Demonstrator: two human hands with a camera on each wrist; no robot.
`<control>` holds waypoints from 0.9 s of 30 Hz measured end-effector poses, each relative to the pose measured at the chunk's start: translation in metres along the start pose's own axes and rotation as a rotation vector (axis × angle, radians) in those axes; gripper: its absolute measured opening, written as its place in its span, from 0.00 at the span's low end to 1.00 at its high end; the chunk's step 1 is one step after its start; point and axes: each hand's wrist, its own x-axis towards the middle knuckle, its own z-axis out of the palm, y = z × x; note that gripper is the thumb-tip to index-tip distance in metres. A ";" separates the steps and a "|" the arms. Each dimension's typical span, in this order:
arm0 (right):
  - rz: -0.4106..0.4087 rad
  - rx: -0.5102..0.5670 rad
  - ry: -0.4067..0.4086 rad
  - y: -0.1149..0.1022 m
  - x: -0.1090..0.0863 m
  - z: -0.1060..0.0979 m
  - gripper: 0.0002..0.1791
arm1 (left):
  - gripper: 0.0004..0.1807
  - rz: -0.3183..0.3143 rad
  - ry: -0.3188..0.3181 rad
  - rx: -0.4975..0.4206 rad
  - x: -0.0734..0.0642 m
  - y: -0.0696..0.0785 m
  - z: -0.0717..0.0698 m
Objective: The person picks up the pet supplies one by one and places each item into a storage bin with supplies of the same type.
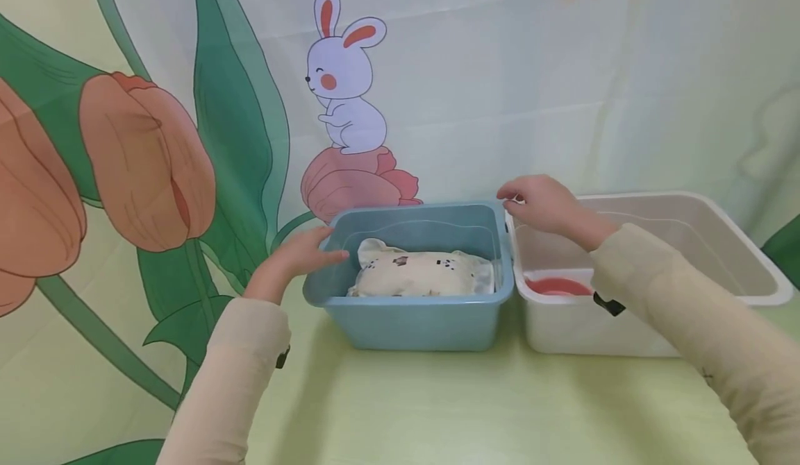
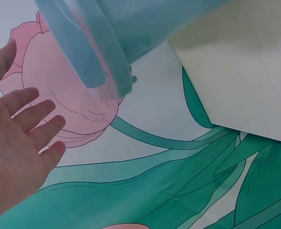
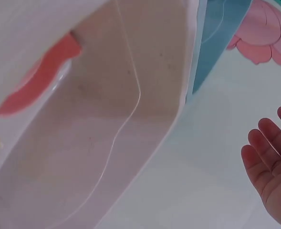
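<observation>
A blue plastic bin [image 1: 431,326] stands on the table, with a cream cloth bundle [image 1: 419,274] printed with small dark marks lying inside. My left hand [image 1: 306,251] is at the bin's left rim, and in the left wrist view its fingers are spread, holding nothing. Over the far corner where the blue bin meets a white bin [image 1: 600,333] is my right hand [image 1: 540,201]. Its fingers are loosely bent and hold nothing in the right wrist view. Inside the white bin, near its front left corner, lies a red rounded item [image 1: 558,286], partly hidden by the front wall.
The two bins stand side by side, rims nearly touching, close to a wall hanging [image 1: 462,104] printed with tulips and a rabbit. The pale green tabletop [image 1: 450,409] extends in front of them. Dark wrist straps [image 1: 607,304] show at the sleeves.
</observation>
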 end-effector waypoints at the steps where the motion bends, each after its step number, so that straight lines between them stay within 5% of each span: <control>1: 0.007 -0.005 0.008 0.002 -0.001 -0.003 0.16 | 0.39 -0.003 0.008 -0.003 0.002 0.001 0.000; 8: 0.079 -0.088 0.077 0.022 -0.011 -0.026 0.17 | 0.37 -0.007 0.106 0.037 0.012 0.008 -0.004; 15: 0.089 -0.316 0.209 0.056 -0.023 -0.044 0.18 | 0.38 -0.041 0.234 0.130 0.022 0.010 -0.006; 27: 0.226 -0.381 0.174 0.100 -0.044 -0.063 0.28 | 0.44 -0.104 0.220 0.070 0.024 0.011 -0.006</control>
